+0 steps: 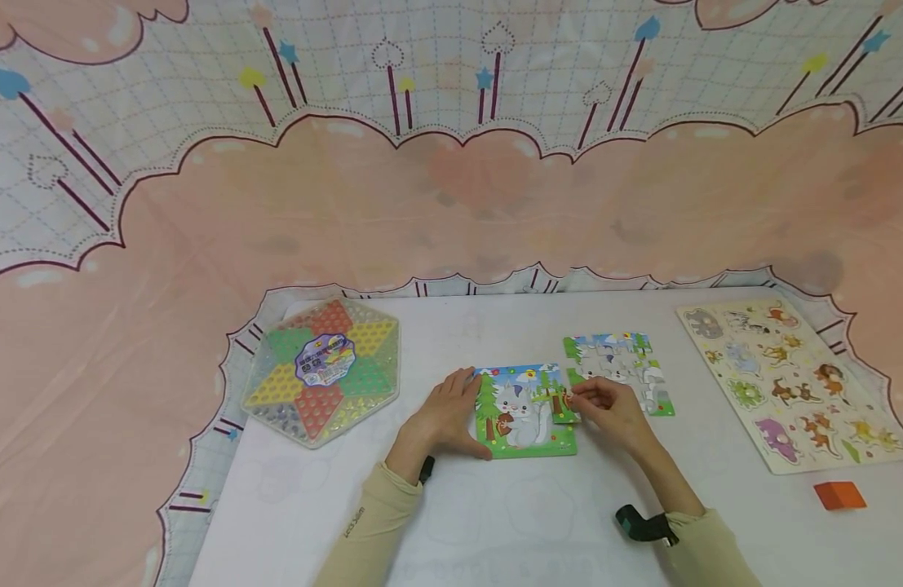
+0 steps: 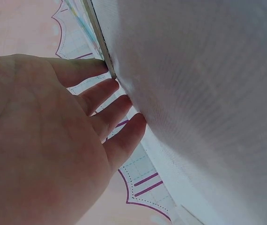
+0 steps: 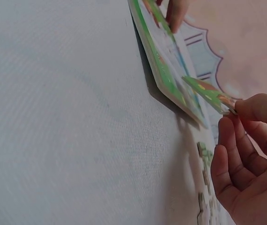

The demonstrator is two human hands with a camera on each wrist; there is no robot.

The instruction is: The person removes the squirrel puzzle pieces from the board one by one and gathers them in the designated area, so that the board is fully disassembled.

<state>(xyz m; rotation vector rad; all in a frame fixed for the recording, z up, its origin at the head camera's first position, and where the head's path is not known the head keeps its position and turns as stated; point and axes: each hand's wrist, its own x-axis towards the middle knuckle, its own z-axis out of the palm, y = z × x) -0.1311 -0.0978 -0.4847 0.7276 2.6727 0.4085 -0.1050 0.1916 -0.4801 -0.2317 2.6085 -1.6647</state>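
A square puzzle board (image 1: 524,444) with a grey squirrel picture lies on the white table. My left hand (image 1: 445,417) is spread along its left side; in the left wrist view, the extended fingers (image 2: 119,138) reach down to the tabletop beside the board's edge. Between thumb and fingertips, my right hand (image 1: 611,410) pinches a puzzle piece (image 1: 561,410) with green and a brown trunk on it. The right wrist view has this piece (image 3: 208,96) tilted above the board's right edge (image 3: 182,105). Behind the right hand lies a group of jigsaw pieces (image 1: 618,359), partly covered by it.
A hexagonal Chinese checkers set (image 1: 370,367) lies at the left of the table. On the right are a wooden animal puzzle board (image 1: 781,350) and an orange block (image 1: 840,496). A patterned cloth (image 1: 451,204) hangs behind the table.
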